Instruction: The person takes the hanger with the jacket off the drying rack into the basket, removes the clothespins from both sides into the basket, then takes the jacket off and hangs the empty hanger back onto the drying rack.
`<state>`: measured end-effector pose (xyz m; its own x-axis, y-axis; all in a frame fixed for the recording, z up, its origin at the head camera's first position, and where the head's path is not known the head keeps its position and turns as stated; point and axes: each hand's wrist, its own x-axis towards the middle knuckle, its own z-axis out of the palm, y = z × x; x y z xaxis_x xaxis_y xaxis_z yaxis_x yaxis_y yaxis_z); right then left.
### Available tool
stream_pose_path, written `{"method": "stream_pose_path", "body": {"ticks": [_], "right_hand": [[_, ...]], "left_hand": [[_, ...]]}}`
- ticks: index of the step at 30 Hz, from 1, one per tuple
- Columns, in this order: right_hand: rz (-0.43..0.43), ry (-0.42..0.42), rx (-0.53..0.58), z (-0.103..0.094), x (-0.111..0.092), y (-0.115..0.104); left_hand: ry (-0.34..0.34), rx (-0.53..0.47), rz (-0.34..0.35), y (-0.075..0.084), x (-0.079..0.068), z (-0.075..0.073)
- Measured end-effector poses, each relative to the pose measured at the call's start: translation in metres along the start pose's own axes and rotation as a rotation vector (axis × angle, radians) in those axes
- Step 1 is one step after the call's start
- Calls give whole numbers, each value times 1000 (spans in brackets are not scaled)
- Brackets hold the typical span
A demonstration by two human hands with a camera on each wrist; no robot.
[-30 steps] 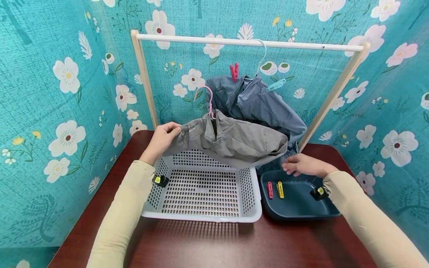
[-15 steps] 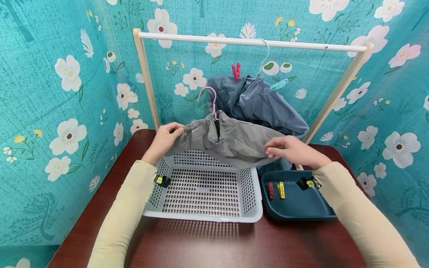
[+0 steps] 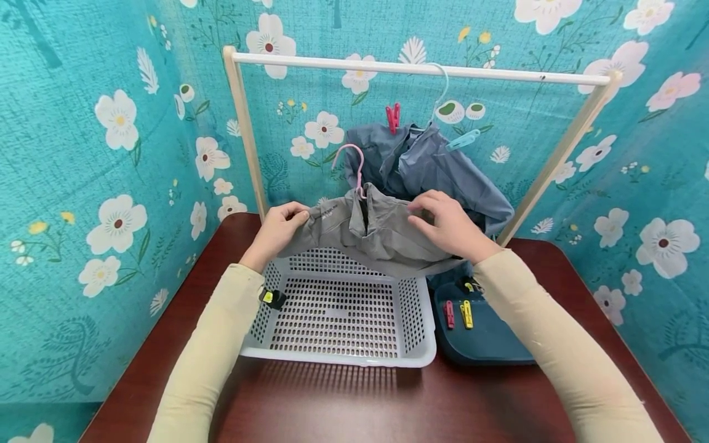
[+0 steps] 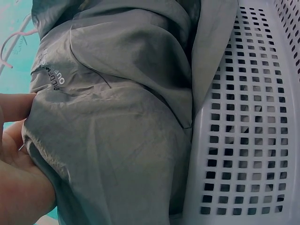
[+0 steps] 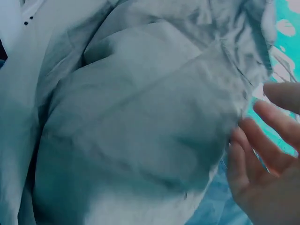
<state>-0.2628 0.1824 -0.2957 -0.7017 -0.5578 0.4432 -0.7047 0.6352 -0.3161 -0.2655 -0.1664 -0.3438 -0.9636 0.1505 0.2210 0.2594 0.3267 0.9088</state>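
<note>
A grey shirt [image 3: 388,237] with a pink hanger [image 3: 359,163] at its collar is held over the back of the white basket [image 3: 338,363]. My left hand [image 3: 277,231] pinches its left shoulder edge, beside small printed letters; in the left wrist view the thumb and fingers [image 4: 16,107] grip the cloth. At the shirt's right shoulder is my right hand [image 3: 445,223], its fingers spread and loosely bent. In the right wrist view the fingertips [image 5: 241,129] are at the cloth's edge, with no grip on it.
A blue shirt [image 3: 454,166] hangs from the white rail [image 3: 360,63] on a light blue hanger [image 3: 443,92], with a red clothespin [image 3: 393,118] and a blue clothespin [image 3: 463,139]. In the dark blue tray [image 3: 498,341] lie a pink clothespin [image 3: 449,314] and a yellow clothespin [image 3: 467,314].
My right hand has moved from above the tray, up and left along the grey shirt to its right shoulder. My left hand keeps its pinch on the other shoulder.
</note>
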Motion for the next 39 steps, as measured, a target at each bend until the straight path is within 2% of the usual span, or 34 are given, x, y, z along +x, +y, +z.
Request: {"method": "stream_pose_path", "body": {"ticks": [2, 5, 14, 22, 30, 34, 37, 39], "right_hand": [[-2, 55, -35, 6, 6, -1], [39, 88, -41, 14, 14, 0], [99, 72, 13, 27, 24, -3], [96, 117, -4, 24, 22, 1], [104, 119, -26, 17, 16, 10], [102, 123, -11, 16, 16, 8], [95, 111, 13, 17, 17, 3], [97, 98, 25, 18, 17, 1]], "left_hand": [[4, 5, 2, -1, 0, 0], [5, 11, 11, -2, -1, 0], [16, 18, 24, -3, -1, -1], [29, -14, 14, -4, 1, -5], [15, -3, 8, -6, 2, -11], [-4, 111, 23, -3, 2, -9], [-19, 253, 80, 3, 4, -2], [-13, 311, 130, 9, 5, 4]]}}
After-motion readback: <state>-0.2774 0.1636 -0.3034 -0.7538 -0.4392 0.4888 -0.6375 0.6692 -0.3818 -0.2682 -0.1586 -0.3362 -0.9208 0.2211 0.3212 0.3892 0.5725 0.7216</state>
